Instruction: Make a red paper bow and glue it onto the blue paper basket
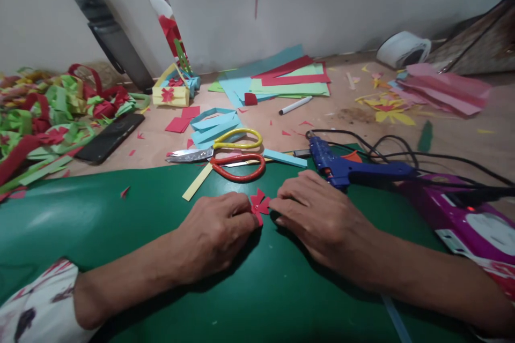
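Observation:
A small red paper flower (259, 206) is pinched between the thumb and fingers of my left hand (219, 230), just above the green mat (132, 220). A shiny spot shows at the flower's centre. My right hand (317, 220) is curled at the flower's right side, a fingertip at the edge of a petal; what its closed fingers hold, if anything, is hidden. Beyond my hands lie scissors (241, 176) with one yellow and one red handle. A blue glue gun (346, 166) rests behind my right hand.
Paper sheets (289, 77), a white marker (295, 105) and a small yellow paper basket (171, 95) lie farther back. At left are a phone (110, 138) and a heap of paper strips (60, 112). A purple power strip (462, 214) and black cables (374, 142) occupy the right.

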Demonstrator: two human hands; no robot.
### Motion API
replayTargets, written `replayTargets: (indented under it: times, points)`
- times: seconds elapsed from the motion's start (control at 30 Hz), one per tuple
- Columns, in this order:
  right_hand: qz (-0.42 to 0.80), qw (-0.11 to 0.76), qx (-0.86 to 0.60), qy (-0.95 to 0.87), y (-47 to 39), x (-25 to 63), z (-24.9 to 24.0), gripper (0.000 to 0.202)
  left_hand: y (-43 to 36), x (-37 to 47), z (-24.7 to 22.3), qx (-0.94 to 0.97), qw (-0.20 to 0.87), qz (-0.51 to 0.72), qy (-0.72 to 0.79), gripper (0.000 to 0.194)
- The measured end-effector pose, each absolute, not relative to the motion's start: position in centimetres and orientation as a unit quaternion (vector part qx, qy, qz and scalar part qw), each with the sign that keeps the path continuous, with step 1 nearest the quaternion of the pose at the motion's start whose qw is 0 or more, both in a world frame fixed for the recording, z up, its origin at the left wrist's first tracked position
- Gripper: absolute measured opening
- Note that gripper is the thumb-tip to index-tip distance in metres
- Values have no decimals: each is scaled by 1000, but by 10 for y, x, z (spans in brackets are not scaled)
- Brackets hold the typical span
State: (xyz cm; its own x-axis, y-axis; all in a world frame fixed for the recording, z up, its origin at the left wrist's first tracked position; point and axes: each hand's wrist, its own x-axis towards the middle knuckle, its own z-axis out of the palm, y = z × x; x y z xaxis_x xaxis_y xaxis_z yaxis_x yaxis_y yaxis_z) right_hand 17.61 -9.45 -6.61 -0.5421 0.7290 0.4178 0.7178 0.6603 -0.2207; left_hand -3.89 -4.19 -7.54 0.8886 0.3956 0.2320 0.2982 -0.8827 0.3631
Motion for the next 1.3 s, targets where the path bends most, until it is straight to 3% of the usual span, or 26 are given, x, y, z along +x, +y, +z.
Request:
replayTargets:
  times: [0.13, 0.37, 0.63, 0.97, 1.17, 1.3]
  points:
    - [40, 218, -417, -882, -96, 173, -68, 23, -43, -36, -77, 920, 263, 170, 235, 20]
    - [85, 238, -408, -877, -95, 173, -70, 20, -44, -31, -70, 890, 315, 173, 281, 22]
    - [273, 253, -507, -778, -94, 167, -64, 11, -48, -27, -63, 865, 374, 182, 281, 20]
    - [290, 226, -530, -764, -93, 157, -62, 17, -55, -27, -71, 880, 328, 215, 268, 16]
    - [272, 191, -557, -761, -93, 155, -59, 18, -48, -40, -79, 926, 160, 260, 223, 10]
    - [240, 163, -563, -774, -92, 154, -57, 21, -43, -44, -81, 951, 125, 216, 181, 10]
